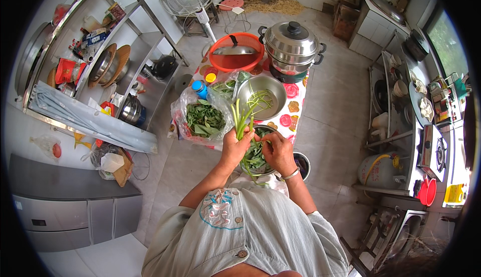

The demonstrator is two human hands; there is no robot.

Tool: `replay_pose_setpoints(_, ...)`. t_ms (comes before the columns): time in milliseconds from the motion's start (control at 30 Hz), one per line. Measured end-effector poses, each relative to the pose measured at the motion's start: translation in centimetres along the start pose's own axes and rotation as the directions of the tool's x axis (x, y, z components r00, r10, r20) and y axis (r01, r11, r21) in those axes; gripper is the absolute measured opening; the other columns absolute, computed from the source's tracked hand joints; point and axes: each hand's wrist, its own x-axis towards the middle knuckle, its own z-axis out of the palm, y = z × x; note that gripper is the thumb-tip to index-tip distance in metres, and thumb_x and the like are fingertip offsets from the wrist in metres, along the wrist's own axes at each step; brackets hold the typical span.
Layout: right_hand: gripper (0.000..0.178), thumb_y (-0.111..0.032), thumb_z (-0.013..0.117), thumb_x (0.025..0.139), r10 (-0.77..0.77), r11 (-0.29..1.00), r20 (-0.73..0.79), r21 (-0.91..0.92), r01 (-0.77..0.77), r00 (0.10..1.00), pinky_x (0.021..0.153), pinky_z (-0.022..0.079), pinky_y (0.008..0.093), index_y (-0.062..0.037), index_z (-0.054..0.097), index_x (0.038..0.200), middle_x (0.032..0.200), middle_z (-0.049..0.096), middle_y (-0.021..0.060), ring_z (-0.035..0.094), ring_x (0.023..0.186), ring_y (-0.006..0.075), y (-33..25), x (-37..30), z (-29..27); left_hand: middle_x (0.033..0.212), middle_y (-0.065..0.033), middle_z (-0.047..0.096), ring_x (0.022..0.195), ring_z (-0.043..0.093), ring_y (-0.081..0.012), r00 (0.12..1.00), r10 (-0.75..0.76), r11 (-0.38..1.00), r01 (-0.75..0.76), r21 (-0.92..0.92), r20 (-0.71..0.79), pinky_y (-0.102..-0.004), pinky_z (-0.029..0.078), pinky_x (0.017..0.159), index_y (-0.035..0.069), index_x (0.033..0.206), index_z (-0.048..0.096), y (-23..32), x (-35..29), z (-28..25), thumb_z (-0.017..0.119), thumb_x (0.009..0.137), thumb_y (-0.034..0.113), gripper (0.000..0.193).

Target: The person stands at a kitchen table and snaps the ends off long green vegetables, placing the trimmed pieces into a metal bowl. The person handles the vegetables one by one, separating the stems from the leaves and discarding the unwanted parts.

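The left hand (pixel 235 148) has its fingers closed around green stems (pixel 239 116), which reach over the near rim of the steel basin (pixel 278 96) at twelve o'clock; the right hand's (pixel 278 153) fingers bunch narrowly above leafy greens (pixel 255 158), their hold impossible to tell; a plastic bag (pixel 180 108) crowds ten o'clock; past the tablecloth's (pixel 294 119) edge, floor (pixel 325 116) stretches at two o'clock.

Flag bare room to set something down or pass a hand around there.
Free: a narrow tablecloth strip right of the steel bowl, short of the steamer pot; open floor between tablecloth and right-hand metal rack. Crowded: the tablecloth's left side, with leaf-filled bag and red basin; its near end, where left hand and right hand are over greens.
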Motion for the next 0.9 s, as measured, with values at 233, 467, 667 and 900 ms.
replay_pose_setpoints(233,0.015,0.006,0.056,0.070,0.161,0.986,-0.211,0.078,-0.148,0.964,0.043,0.040,0.0281,-0.0033,0.052,0.081,0.065,0.054,0.0095,0.050,0.046,0.0168,1.2,0.7,-2.4,0.078,-0.0115,0.064,0.045,0.036,-0.0022,0.999,0.032,0.998,-0.032,0.049,-0.001,-0.0166,0.031,0.041,0.002,0.089,0.053,0.3,0.4,-1.0,0.053,0.086,0.007,0.006)
replay_pose_setpoints(467,0.011,0.006,0.048,0.079,0.587,0.416,0.160,0.781,-0.465,0.794,0.048,0.035,0.0168,-0.0023,0.052,0.083,0.077,0.060,0.0050,0.044,0.054,0.0036,1.7,-0.7,-1.5,0.083,-0.0092,0.061,0.047,0.037,-0.0028,0.986,-0.123,0.906,0.157,-0.392,0.110,-0.0162,0.031,0.041,0.005,0.087,0.055,0.8,0.7,-1.2,0.055,0.086,0.011,0.006)
replay_pose_setpoints(667,0.006,0.002,0.058,0.078,0.540,0.538,0.260,0.625,-0.566,0.800,0.047,0.033,0.0171,0.0008,0.060,0.084,0.066,0.054,-0.0042,0.043,0.055,0.0006,1.0,-1.9,0.4,0.078,-0.0001,0.056,0.049,0.039,-0.0024,0.983,-0.138,0.901,0.174,-0.397,0.118,-0.0168,0.032,0.042,0.005,0.090,0.057,-0.3,0.5,-1.4,0.059,0.085,0.012,0.009)
replay_pose_setpoints(900,0.009,0.004,0.060,0.070,0.313,0.884,0.045,0.351,-0.308,0.949,0.045,0.039,0.0246,0.0011,0.059,0.078,0.065,0.056,0.0077,0.051,0.050,0.0126,0.0,-1.3,-0.1,0.077,0.0003,0.056,0.049,0.039,-0.0021,0.980,-0.172,0.911,0.195,-0.363,0.095,-0.0164,0.031,0.042,0.003,0.091,0.058,-0.5,0.4,-0.3,0.059,0.085,0.014,0.012)
